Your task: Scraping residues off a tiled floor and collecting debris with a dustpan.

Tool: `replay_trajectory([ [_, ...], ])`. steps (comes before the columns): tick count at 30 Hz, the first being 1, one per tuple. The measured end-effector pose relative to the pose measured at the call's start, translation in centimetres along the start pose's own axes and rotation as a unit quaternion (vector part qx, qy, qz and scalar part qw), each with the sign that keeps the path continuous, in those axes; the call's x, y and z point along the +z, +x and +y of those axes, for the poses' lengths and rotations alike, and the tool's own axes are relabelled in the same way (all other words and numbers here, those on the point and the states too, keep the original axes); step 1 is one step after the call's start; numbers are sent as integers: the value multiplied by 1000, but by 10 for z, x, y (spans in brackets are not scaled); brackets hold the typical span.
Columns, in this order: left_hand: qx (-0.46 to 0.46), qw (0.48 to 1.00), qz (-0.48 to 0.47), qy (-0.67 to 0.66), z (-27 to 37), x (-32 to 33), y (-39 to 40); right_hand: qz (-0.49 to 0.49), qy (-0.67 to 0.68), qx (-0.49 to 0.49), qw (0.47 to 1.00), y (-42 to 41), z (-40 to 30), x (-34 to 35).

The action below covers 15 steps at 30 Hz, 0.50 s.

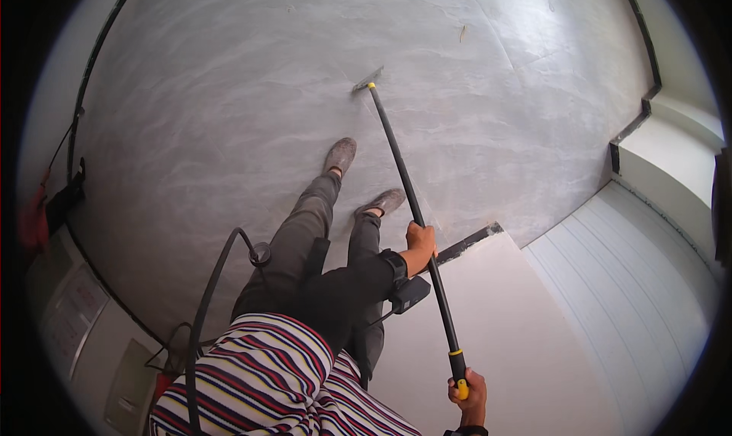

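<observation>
A long black pole (400,159) with yellow fittings runs diagonally ahead of me. At its far end a thin, flat grey head (368,80) touches the grey floor; whether it is a squeegee or a scraper I cannot tell. My left hand (421,240) is wrapped around the middle of the pole, above a black wrist strap (396,264). Lower down, my right hand (472,391) grips the pole's end by its yellow-and-black grip (459,370). Both of my shoes (341,155) stand on the floor, left of the pole.
A pale wall (474,321) with a dark skirting end lies close on my right, beside a ribbed white panel (617,236). Dark skirting (643,30) edges the marbled floor (229,93). A black cable (209,293) arches near my left side. A red item (35,221) hangs far left.
</observation>
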<state>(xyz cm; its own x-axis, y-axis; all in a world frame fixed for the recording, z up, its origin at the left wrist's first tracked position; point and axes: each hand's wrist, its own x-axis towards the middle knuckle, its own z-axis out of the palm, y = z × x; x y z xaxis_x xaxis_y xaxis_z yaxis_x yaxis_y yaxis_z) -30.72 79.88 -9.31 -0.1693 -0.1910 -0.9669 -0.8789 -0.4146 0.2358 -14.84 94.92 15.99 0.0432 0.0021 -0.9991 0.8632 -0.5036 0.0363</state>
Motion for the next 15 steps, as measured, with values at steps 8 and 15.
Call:
replay_trajectory([
  [8, -127, 990, -11, -56, -36, 29, -27, 44, -41, 7, 998, -33, -21, -37],
  [15, -80, 995, -20, -50, -43, 39, -21, 30, -46, 5, 998, -20, -24, -48],
])
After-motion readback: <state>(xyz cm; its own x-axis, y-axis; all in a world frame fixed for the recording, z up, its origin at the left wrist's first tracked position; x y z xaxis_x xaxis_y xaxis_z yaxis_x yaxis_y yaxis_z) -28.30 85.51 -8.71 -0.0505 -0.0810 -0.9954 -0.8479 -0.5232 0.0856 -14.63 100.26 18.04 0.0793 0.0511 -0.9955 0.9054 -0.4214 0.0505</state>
